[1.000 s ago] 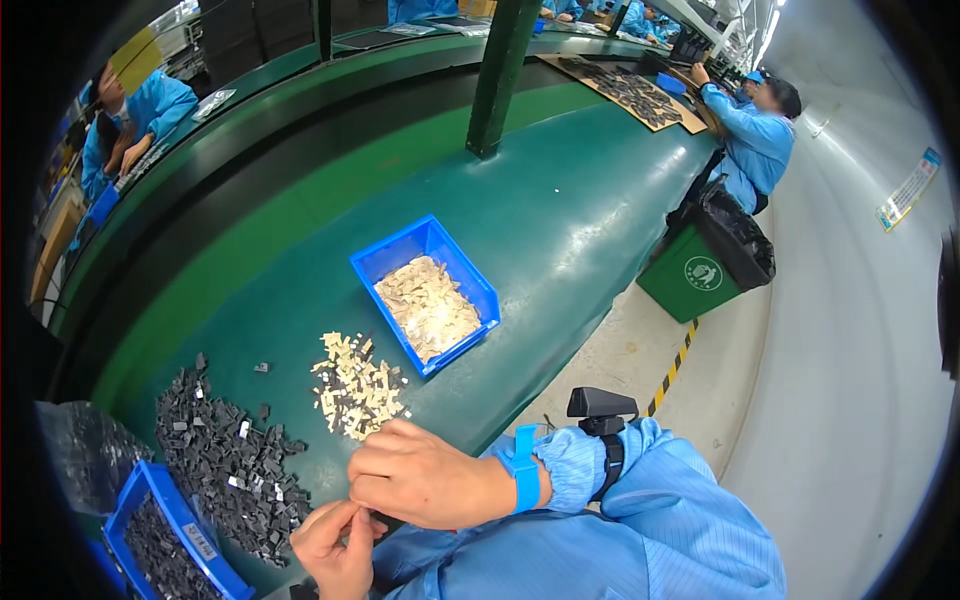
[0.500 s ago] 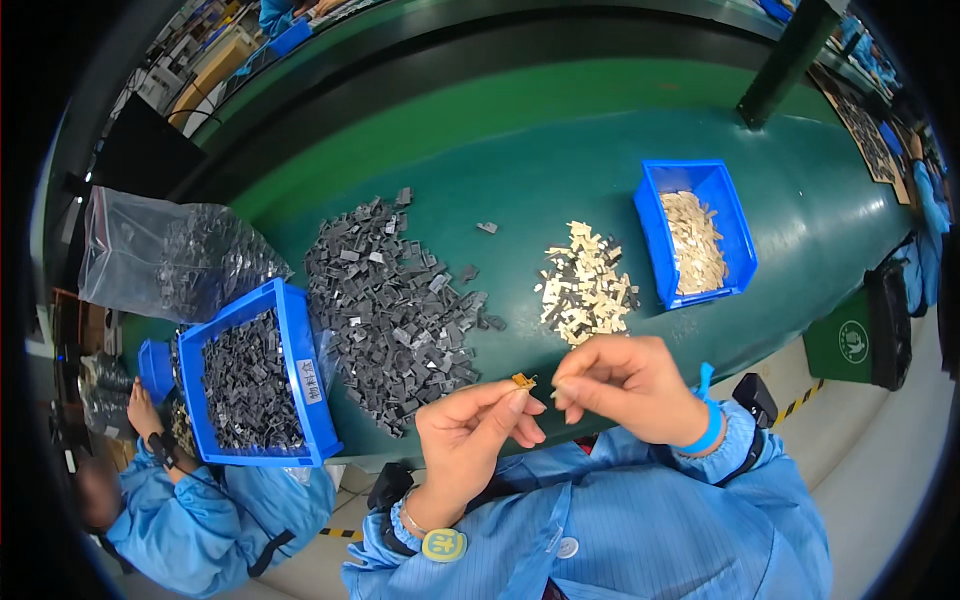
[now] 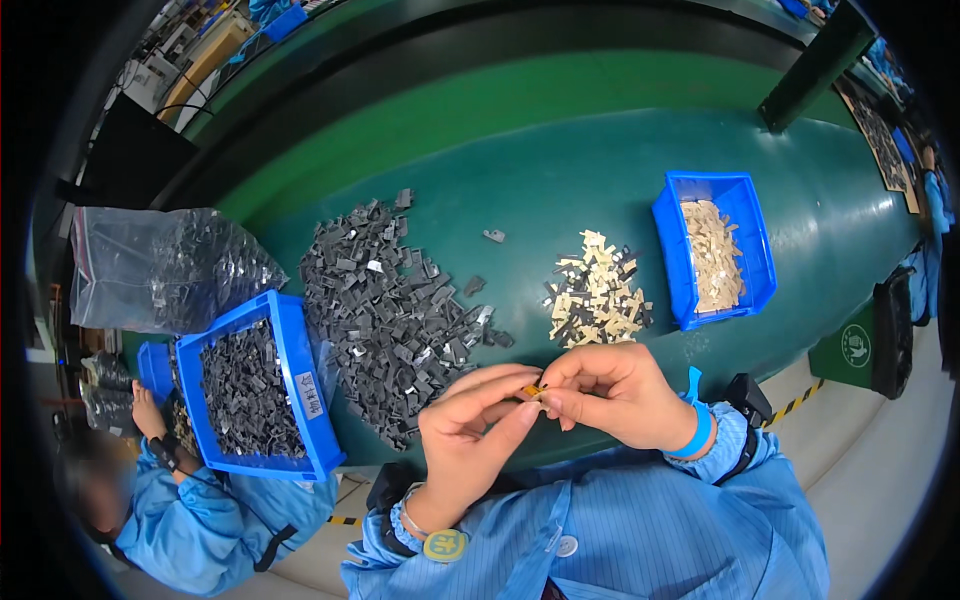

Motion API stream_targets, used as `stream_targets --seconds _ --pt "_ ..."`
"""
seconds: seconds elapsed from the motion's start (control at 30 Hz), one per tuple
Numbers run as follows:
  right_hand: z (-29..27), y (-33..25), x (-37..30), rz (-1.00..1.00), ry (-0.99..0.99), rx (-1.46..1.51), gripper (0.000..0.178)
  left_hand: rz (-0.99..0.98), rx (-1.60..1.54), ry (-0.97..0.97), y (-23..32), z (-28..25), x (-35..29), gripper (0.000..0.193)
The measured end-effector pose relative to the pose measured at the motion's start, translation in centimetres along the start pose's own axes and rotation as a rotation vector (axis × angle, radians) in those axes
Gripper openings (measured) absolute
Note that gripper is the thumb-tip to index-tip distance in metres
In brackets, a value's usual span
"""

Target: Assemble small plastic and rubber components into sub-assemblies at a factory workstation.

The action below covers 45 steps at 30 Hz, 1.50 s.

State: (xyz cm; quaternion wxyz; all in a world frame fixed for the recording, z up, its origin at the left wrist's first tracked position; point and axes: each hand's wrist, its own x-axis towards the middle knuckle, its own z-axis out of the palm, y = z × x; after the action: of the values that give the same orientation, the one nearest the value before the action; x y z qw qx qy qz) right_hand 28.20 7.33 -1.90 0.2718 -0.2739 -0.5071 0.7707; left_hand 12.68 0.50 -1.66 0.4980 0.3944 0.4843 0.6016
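My left hand (image 3: 470,430) pinches a small orange-yellow part (image 3: 532,391) between thumb and fingers. My right hand (image 3: 622,400) meets it from the other side, thumb and forefinger closed at the part's edge. A pale sliver shows between the fingertips, but whatever the right fingers grip is mostly hidden. Just beyond my hands lies a mixed pile of cream and black small pieces (image 3: 602,300). To the left spreads a big heap of dark grey plastic pieces (image 3: 375,310).
A blue bin (image 3: 763,255) of flat beige pieces stands at the right. At left are a blue bin (image 3: 323,420) of dark pieces and a clear plastic bag (image 3: 140,270). A co-worker's hand (image 3: 148,412) is beyond them. A green post (image 3: 815,70) rises at the far right.
My right hand has moved left and closed in on the orange-yellow part, so the fingertips of both hands now meet. The view has shifted slightly.
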Motion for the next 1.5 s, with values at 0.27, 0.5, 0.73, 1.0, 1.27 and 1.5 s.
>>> stream_targets --seconds 0.27,0.5,0.73,1.0,1.27,1.5 --pt "-0.3 0.1 0.3 0.045 0.058 0.039 0.013 0.026 0.069 0.077 -0.9 -0.4 0.5 0.014" --pt "0.5 0.8 0.6 0.009 0.1 0.097 0.015 0.096 0.111 0.005 -1.4 -0.7 0.8 0.016" --pt "0.9 1.1 0.6 -0.036 0.14 0.123 0.01 -0.319 -0.494 -0.004 -1.3 -0.8 0.9 0.012" --pt "-5.2 -7.0 -2.3 -0.588 0.717 -1.261 0.009 0.241 0.121 0.227 0.9 -1.8 0.3 0.011" --pt "-10.8 -7.7 -3.6 -0.459 0.71 -1.594 0.005 0.662 0.907 0.089 2.6 -1.2 -0.4 0.014" --pt "-5.9 -7.2 -3.9 -0.511 0.479 -1.062 0.007 1.012 1.092 -0.117 3.1 -0.1 -1.0 0.027"
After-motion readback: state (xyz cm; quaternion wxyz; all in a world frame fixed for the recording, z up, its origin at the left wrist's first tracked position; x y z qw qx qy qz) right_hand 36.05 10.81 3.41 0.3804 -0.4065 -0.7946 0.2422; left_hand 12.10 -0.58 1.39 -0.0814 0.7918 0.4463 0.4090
